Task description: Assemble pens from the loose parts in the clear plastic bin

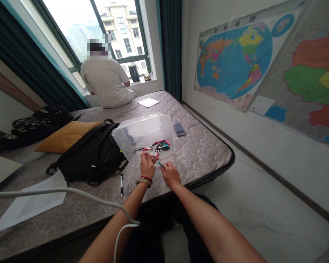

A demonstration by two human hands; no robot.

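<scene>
My left hand [147, 165] is pinched around a thin red-tipped pen part [154, 157] just in front of a clear plastic box [131, 137]. My right hand [170, 173] rests on the mattress [203, 153] beside it, fingers closed around a teal pen piece [160, 164]. Several red, teal and silver pens [157, 146] lie piled at the mouth of the tipped box, right behind both hands. I wear a watch and a red band on my left wrist.
A black pen [121, 184] lies left of my left hand. A black backpack [91, 155], an orange cushion [65, 135], papers [30, 204] and dark clothes sit to the left. A person in white sits at the window. A white cable [71, 193] crosses the foreground. Maps hang at right.
</scene>
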